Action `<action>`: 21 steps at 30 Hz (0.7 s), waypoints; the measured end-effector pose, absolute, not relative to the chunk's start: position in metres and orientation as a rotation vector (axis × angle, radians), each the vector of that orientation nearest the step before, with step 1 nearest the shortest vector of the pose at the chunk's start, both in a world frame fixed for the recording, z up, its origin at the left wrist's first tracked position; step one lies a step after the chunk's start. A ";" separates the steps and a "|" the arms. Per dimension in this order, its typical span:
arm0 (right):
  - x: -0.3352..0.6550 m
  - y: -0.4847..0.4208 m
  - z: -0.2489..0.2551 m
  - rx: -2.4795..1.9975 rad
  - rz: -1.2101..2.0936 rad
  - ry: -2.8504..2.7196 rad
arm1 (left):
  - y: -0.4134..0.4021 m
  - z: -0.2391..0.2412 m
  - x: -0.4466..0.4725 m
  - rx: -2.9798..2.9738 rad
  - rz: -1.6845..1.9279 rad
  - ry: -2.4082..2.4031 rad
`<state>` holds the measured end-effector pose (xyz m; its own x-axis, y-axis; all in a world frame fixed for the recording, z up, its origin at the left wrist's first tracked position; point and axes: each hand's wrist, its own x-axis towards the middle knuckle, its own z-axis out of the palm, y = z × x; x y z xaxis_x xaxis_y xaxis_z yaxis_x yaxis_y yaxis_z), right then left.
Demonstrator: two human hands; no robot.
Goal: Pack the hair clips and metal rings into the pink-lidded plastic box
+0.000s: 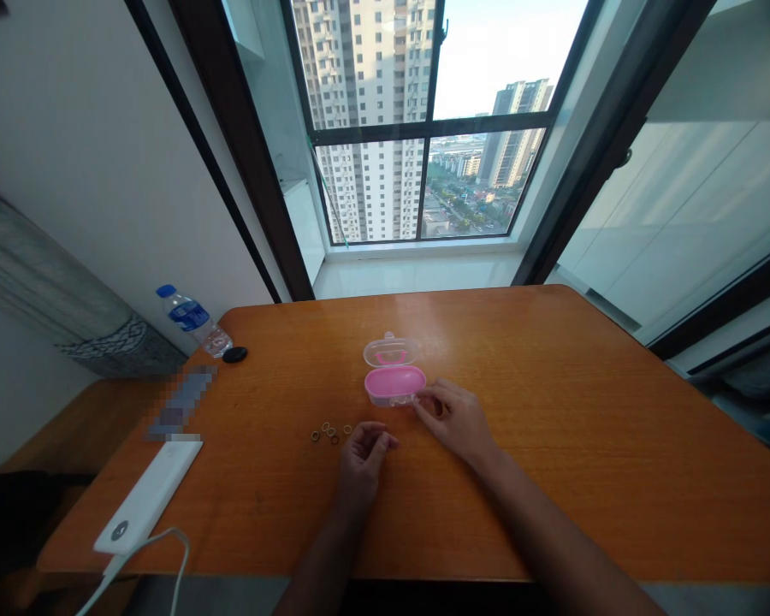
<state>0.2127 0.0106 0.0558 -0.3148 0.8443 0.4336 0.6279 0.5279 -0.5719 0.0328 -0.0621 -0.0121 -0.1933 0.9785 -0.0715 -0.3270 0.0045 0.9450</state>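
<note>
An open hinged case [393,370] lies on the orange wooden table [552,488], with its pink base [394,386] nearest me and its clear lid [391,351] folded back. My right hand [453,419] has its fingertips on the right end of the pink base and appears to grip it. My left hand [363,462] hovers just right of several small metal rings [328,432], its fingertips drawn together. Whether those fingers pinch anything is hidden. The rings lie loose on the wood, left of the case.
A plastic water bottle [192,320] lies at the table's far left corner beside a black oval object [234,354]. A pixelated flat item [180,402] and a long white device [147,496] with a white cable [142,547] lie along the left edge.
</note>
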 end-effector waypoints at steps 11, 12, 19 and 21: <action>0.199 0.071 0.083 -1.686 0.228 -2.317 | -0.063 -0.011 0.033 0.850 1.478 1.132; 0.198 0.071 0.083 -1.691 0.218 -2.321 | -0.063 -0.010 0.033 0.850 1.479 1.131; 0.208 0.049 0.090 -1.674 0.156 -2.255 | -0.064 -0.010 0.033 0.862 1.490 1.158; 0.217 0.033 0.085 -1.615 0.150 -2.130 | -0.065 -0.011 0.035 0.873 1.494 1.168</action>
<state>0.2174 0.0329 0.0855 -0.2048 0.9342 0.2920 0.8841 0.3046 -0.3545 0.0346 -0.0650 -0.0106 -0.2329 0.9717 -0.0392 -0.2727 -0.0265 0.9617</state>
